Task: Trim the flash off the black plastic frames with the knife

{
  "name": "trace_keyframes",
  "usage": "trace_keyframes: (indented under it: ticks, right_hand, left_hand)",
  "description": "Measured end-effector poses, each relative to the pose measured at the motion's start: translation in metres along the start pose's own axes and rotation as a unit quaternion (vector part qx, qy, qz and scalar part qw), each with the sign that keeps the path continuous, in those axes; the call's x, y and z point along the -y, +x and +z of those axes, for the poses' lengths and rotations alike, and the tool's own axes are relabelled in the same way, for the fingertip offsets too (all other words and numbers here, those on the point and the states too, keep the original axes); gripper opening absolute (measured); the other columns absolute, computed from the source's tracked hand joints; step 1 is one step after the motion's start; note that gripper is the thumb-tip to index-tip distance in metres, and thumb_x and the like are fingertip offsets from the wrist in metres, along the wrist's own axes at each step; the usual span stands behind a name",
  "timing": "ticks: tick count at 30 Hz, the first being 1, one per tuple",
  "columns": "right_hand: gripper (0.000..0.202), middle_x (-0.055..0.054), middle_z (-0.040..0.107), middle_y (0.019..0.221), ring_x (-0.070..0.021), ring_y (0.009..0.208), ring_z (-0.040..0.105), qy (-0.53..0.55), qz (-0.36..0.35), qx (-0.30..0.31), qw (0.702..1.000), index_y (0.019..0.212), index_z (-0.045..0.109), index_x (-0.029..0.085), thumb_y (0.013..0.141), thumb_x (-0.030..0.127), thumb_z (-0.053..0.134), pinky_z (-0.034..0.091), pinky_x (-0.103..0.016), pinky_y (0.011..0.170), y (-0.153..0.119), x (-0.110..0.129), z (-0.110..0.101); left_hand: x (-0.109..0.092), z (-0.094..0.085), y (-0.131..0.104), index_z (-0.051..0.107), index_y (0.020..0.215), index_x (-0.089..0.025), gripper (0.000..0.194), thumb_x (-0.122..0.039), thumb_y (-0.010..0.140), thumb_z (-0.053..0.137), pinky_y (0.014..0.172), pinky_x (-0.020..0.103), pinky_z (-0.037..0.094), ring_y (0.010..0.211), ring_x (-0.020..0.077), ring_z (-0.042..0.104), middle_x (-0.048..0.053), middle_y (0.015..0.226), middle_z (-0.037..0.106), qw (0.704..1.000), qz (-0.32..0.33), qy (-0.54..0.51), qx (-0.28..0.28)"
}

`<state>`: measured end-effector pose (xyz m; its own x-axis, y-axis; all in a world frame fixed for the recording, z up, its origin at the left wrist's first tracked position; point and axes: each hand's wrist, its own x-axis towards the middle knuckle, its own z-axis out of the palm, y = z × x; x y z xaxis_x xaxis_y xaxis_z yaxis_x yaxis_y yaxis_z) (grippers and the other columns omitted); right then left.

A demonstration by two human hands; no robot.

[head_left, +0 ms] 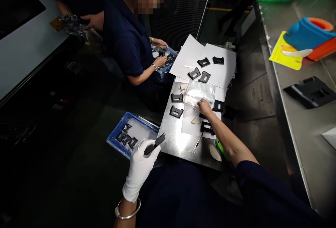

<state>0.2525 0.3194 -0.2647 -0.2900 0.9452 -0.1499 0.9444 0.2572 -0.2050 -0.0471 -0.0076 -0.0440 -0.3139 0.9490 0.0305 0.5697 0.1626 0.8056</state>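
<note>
My left hand (141,163), in a white glove, is closed around a black plastic part (154,144) beside the metal table's near left corner. Bare and pinched, my right hand (204,106) touches the near edge of a stack of clear plastic bags (200,91) on the table. Black frame-shaped parts lie on both sides of the bags, among them one on the left (176,111) and one on the near right (207,128). A pale curved piece (195,120) rests on white paper just below the bags.
Several black parts lie on white sheets (223,74) at the back. A blue tray (112,137) with bagged parts is at left. A person's hands (160,60) work over another tray (165,68). A pen-like tool (196,144) and a steel counter (296,116) are nearer right.
</note>
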Motion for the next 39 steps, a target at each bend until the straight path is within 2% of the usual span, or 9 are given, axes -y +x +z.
trace_keyframes:
  ticks: [6,14,18,21,24,28,31,34,39]
  right_hand:
    - [0.026,-0.019,0.068,0.113,-0.0229,0.089,0.063,0.000,0.036,-0.003,0.999,0.098,0.073,0.008,0.098,0.030,0.057,0.044,-0.030,0.076,-0.004,0.003,0.001]
    - [0.023,-0.006,0.070,0.099,-0.0158,0.087,0.064,0.005,0.029,0.036,0.999,0.095,0.067,0.013,0.101,0.034,0.058,0.049,-0.031,0.082,-0.016,0.003,0.003]
    - [0.032,-0.012,0.070,0.100,-0.0195,0.087,0.064,-0.017,0.073,0.025,0.997,0.098,0.065,0.011,0.105,0.038,0.048,0.048,-0.033,0.079,-0.023,0.009,0.003]
    - [0.028,-0.018,0.068,0.109,-0.0230,0.092,0.064,-0.027,0.066,0.030,0.997,0.104,0.065,0.009,0.103,0.034,0.051,0.046,-0.033,0.079,-0.028,0.017,0.003]
    - [0.018,-0.017,0.066,0.118,-0.0244,0.102,0.063,-0.037,0.033,0.042,0.998,0.109,0.065,0.011,0.093,0.019,0.064,0.046,-0.032,0.084,-0.038,0.020,0.002]
    - [0.024,-0.021,0.065,0.113,-0.0288,0.106,0.060,-0.055,0.027,0.035,0.997,0.108,0.065,0.008,0.088,0.002,0.053,0.044,-0.034,0.085,-0.055,0.016,-0.002]
    - [0.029,-0.018,0.066,0.111,-0.0274,0.104,0.060,-0.060,0.023,0.025,0.998,0.119,0.061,0.011,0.095,0.006,0.044,0.045,-0.034,0.084,-0.061,0.017,-0.001]
    - [0.030,-0.021,0.063,0.122,-0.0292,0.112,0.058,-0.067,0.030,0.021,0.997,0.127,0.057,0.010,0.098,0.018,0.051,0.047,-0.034,0.086,-0.059,0.023,0.007]
    - [0.027,-0.016,0.063,0.124,-0.0255,0.113,0.060,-0.084,0.058,0.029,0.994,0.121,0.062,0.011,0.100,0.028,0.058,0.051,-0.039,0.093,-0.048,0.029,0.023]
  left_hand:
    - [0.011,0.003,-0.014,0.069,0.102,-0.022,0.015,-0.033,0.093,0.069,0.090,0.033,0.055,0.093,0.0178,0.068,0.003,0.099,0.071,0.998,-0.050,-0.028,0.020]
    - [0.018,-0.001,-0.026,0.070,0.104,-0.023,0.024,-0.042,0.091,0.069,0.089,0.036,0.056,0.094,0.0215,0.070,0.004,0.101,0.074,0.989,-0.137,-0.042,0.029]
    - [0.017,0.001,-0.027,0.069,0.107,-0.023,0.027,-0.046,0.091,0.066,0.089,0.037,0.056,0.097,0.0228,0.070,0.004,0.102,0.075,0.980,-0.185,-0.057,0.054]
    - [0.017,0.005,-0.028,0.069,0.106,-0.023,0.027,-0.045,0.091,0.066,0.090,0.038,0.056,0.098,0.0229,0.070,0.004,0.102,0.075,0.979,-0.180,-0.059,0.068]
    - [0.019,0.007,-0.031,0.070,0.107,-0.022,0.028,-0.044,0.091,0.066,0.091,0.039,0.056,0.097,0.0234,0.071,0.005,0.102,0.075,0.981,-0.171,-0.058,0.072]
    - [0.021,0.007,-0.035,0.072,0.107,-0.021,0.028,-0.043,0.090,0.067,0.091,0.038,0.058,0.100,0.0241,0.072,0.006,0.104,0.076,0.981,-0.174,-0.064,0.059]
    - [0.020,0.009,-0.035,0.071,0.112,-0.021,0.031,-0.043,0.090,0.066,0.089,0.037,0.059,0.101,0.0236,0.072,0.007,0.107,0.076,0.978,-0.181,-0.080,0.062]
    - [0.018,0.012,-0.034,0.070,0.115,-0.021,0.033,-0.044,0.092,0.064,0.086,0.035,0.059,0.100,0.0226,0.072,0.007,0.108,0.076,0.977,-0.174,-0.092,0.080]
    - [0.015,0.014,-0.037,0.070,0.113,-0.022,0.029,-0.042,0.092,0.064,0.091,0.036,0.057,0.102,0.0221,0.071,0.005,0.108,0.075,0.980,-0.156,-0.087,0.088]
